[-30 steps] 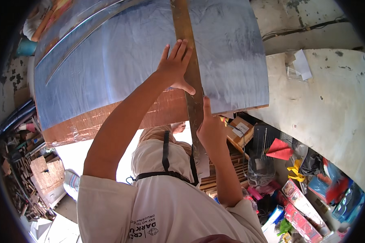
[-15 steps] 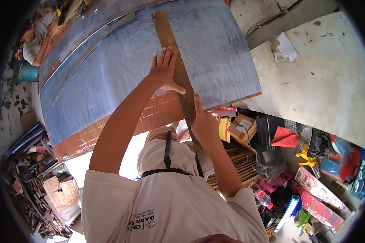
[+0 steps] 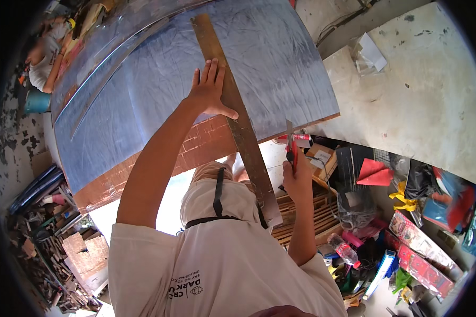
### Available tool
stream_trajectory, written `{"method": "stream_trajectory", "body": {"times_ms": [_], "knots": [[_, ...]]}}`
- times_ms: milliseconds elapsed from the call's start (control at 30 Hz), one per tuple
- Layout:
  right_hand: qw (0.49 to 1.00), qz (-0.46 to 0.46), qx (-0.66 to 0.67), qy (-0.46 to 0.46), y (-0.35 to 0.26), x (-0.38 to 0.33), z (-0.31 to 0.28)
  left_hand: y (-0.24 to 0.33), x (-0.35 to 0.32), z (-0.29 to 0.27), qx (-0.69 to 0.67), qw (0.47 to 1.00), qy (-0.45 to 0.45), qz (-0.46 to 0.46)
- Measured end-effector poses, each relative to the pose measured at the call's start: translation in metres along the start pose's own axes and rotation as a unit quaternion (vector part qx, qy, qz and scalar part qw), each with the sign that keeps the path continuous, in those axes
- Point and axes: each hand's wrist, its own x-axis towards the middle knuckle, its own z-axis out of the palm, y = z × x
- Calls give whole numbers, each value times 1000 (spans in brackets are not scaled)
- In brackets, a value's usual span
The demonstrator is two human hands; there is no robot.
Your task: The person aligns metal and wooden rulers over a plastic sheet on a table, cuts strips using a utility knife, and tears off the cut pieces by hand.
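Observation:
My left hand (image 3: 211, 91) lies flat with fingers spread, pressing on a long brownish metal straightedge (image 3: 235, 108). The straightedge runs from far to near across a blue-grey sheet (image 3: 280, 79) with a wrinkled, film-like surface, and its near end juts past the table edge towards my waist. To the right of it, my right hand (image 3: 300, 179) is closed around a red utility knife (image 3: 291, 147). The blade points up and away, near the sheet's front edge and apart from the straightedge.
A brown board (image 3: 158, 164) shows along the table's front edge. Thin curved strips (image 3: 111, 68) lie at the left. A pale panel (image 3: 407, 100) stands to the right, above a cluttered pile with a plastic bottle (image 3: 344, 250). Another person (image 3: 50, 58) is at the far left.
My right hand has moved right and nearer, away from the straightedge, and the red utility knife now shows in it. My left hand stays on the straightedge, with barely any shift.

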Motion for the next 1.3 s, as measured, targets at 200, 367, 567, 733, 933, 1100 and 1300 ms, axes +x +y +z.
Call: {"method": "stream_trajectory", "body": {"times_ms": [200, 367, 567, 733, 933, 1100, 1300], "knots": [[836, 251, 488, 7, 17, 6, 29, -1, 0, -1, -6, 1000, -7, -3], [749, 190, 629, 81, 4, 75, 87, 0, -1, -1, -10, 1000, 2, 0], [680, 126, 720, 63, -5, 130, 147, 3, 2, 0, -1, 1000, 6, -1], [703, 164, 670, 172, 6, 107, 138, 1, -1, 1, -6, 1000, 1, 2], [792, 207, 436, 373, 37, 45, 68, -2, -1, -2, -11, 1000, -3, 2], [800, 195, 437, 362, 22, 48, 34, -3, 0, -1, -5, 1000, -6, 0], [941, 178, 284, -45, -40, 86, 29, -5, -1, 1, -28, 1000, -2, 1]]}}
